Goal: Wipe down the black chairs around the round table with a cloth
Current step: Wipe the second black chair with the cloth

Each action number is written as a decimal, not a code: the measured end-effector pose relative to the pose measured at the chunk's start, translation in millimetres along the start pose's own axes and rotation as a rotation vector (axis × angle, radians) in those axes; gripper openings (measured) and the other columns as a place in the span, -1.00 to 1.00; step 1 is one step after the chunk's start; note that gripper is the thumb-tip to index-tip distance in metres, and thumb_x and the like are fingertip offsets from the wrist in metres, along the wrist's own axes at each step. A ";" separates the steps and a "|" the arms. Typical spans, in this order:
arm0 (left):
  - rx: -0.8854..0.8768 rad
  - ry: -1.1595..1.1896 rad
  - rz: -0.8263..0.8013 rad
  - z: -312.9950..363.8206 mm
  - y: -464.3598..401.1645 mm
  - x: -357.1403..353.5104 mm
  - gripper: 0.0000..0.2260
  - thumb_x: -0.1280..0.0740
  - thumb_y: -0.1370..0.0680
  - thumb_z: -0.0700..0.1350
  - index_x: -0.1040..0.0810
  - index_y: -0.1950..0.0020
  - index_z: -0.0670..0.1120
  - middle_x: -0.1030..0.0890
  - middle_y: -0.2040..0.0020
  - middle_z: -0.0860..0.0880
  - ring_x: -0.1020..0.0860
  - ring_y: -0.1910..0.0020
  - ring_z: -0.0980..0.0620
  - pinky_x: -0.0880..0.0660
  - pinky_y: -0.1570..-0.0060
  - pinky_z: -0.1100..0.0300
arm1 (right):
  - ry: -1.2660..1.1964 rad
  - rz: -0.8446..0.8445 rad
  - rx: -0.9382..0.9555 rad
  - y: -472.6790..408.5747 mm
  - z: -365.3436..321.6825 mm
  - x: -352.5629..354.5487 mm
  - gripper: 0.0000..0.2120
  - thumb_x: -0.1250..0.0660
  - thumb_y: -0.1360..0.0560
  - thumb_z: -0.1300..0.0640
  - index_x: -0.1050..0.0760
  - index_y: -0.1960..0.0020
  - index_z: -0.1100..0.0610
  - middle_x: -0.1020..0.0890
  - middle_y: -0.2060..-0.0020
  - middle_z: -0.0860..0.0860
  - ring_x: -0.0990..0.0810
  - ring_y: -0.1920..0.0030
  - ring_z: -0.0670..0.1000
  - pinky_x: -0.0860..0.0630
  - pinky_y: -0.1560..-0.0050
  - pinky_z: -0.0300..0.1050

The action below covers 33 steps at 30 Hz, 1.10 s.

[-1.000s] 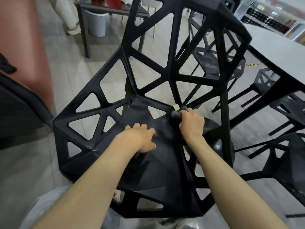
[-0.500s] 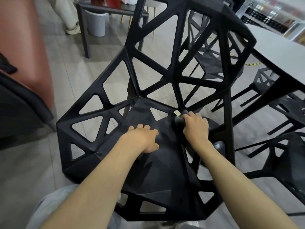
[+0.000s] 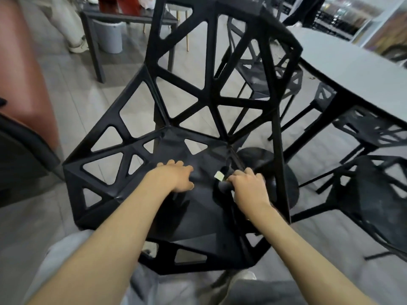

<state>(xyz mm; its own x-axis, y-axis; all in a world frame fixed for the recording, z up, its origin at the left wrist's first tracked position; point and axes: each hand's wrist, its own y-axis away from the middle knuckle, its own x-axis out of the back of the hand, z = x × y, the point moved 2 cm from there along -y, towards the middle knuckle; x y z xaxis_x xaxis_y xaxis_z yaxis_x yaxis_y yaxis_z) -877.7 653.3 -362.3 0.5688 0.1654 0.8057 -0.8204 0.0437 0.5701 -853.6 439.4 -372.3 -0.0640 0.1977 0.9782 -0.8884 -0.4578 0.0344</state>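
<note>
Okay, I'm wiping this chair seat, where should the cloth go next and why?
Probably sweep the cloth left across the seat. The right hand grips it bunched at the seat's right side, while the left hand rests mid-seat, so lift that hand first.

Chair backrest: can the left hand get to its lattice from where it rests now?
Probably yes. The left hand lies on the seat, nothing between it and the backrest just ahead.

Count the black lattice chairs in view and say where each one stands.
4: the near chair under both hands, one directly behind its backrest, and two at right under the table's edge. More may be hidden.
</note>
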 end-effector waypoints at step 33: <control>-0.509 -0.213 0.336 109.8 -0.2 -47.2 -0.53 0.04 -0.74 0.23 -0.19 -0.66 0.19 -0.33 -0.58 -0.11 -0.25 -0.56 -0.15 -0.18 -0.52 -0.19 | 0.150 0.212 0.195 29.7 107.1 56.6 -0.58 -0.49 -0.36 0.14 -0.65 -0.20 -0.08 -0.56 -0.15 0.01 -0.46 -0.08 0.16 -0.52 0.02 0.11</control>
<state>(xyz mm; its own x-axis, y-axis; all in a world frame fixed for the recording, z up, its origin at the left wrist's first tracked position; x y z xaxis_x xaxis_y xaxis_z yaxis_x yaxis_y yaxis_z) -897.9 537.3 -382.8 0.2327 0.0547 0.9710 -0.8515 0.4938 0.1762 -834.9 344.1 -294.0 -0.3177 0.1991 0.9270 -0.7451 -0.6571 -0.1142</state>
